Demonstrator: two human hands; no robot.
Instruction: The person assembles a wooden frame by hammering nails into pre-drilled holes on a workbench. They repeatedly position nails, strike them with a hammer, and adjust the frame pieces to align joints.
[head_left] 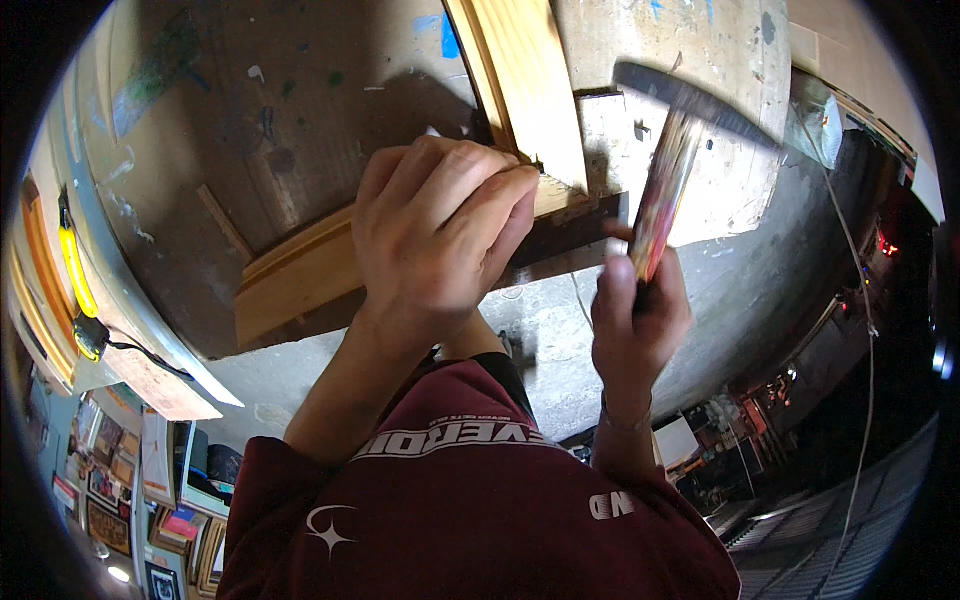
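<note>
My left hand (440, 230) presses down on the corner joint of a light wooden frame (300, 270), where one moulding piece (525, 85) meets the other at a right angle. Its fingers are curled over the joint and hide it. My right hand (638, 325) grips the handle of a hammer (665, 185), raised to the right of the joint. The hammer is motion-blurred and its dark head (690, 100) hangs above the bench top.
The frame lies on a paint-stained workbench (250, 110) with a worn edge. A yellow-handled tool (75, 265) with a black cable sits at the left. Concrete floor (560, 340) shows below the bench. Shelves with framed pictures (110, 480) stand lower left.
</note>
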